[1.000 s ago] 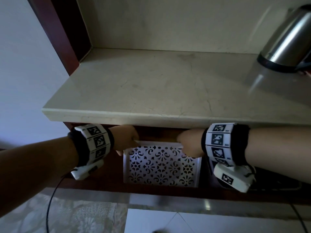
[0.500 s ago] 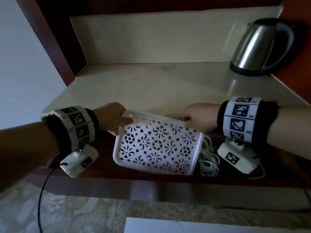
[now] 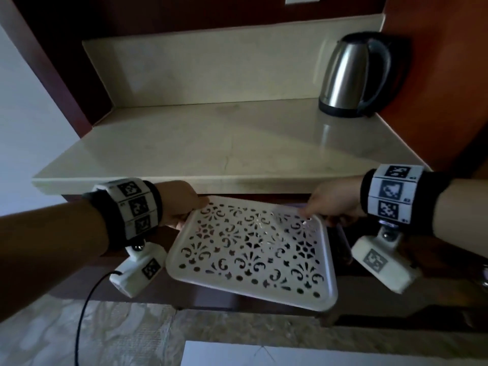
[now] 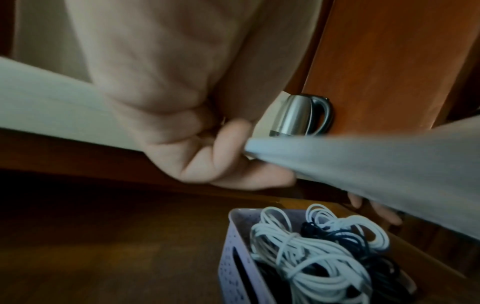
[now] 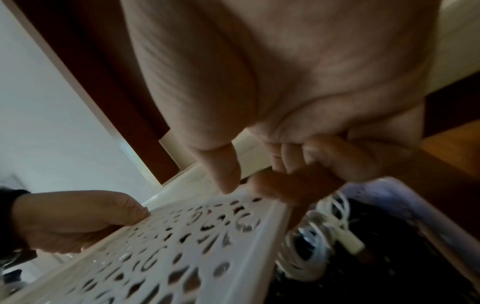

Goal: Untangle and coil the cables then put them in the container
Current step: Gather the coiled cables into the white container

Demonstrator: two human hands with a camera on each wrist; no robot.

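Observation:
A white lid [image 3: 250, 249] with cut-out patterns is held level below the counter's front edge. My left hand [image 3: 182, 204] pinches its far left corner and my right hand [image 3: 327, 207] pinches its far right corner. In the left wrist view, a lilac container [image 4: 233, 257] stands under the lid on a wooden shelf, holding white cable coils [image 4: 298, 253] and dark cable [image 4: 345, 234]. The right wrist view shows the lid [image 5: 168, 246], the container's rim [image 5: 405, 197] and a white coil with a plug [image 5: 324, 232].
A pale stone counter [image 3: 224, 143] lies just beyond the hands, with a steel kettle [image 3: 353, 75] at its back right. Wooden panels close in the left and right sides. A black wire [image 3: 84, 313] hangs from the left wrist camera.
The lid has been lifted out from under the counter and tipped from upright to nearly flat, both hands still on its far corners. The head view has tilted up.

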